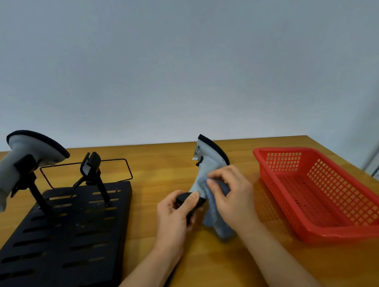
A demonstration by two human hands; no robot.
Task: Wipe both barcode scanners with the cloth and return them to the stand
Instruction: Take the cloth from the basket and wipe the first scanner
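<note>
— Left hand first: what is it doing?

— Its fingers and thumb curl round the black base of a grey plastic barcode scanner with a black-rimmed head, holding it upright above the smooth, orange-brown wooden table.

— And the right hand?

— It pinches a soft, crumpled blue-grey cloth against the scanner's curved handle; the cloth's loose end hangs down to the table.

— Going by size, what else?

— A flat black slotted metal stand lies at the left, with thin angled posts and a wire loop at its far edge. A red plastic basket with lattice walls sits at the right, apart from the hands.

— The second scanner?

— A grey barcode scanner of the same shape rests in the stand's left cradle. The small black clip-shaped cradle on the other post holds nothing.
</note>
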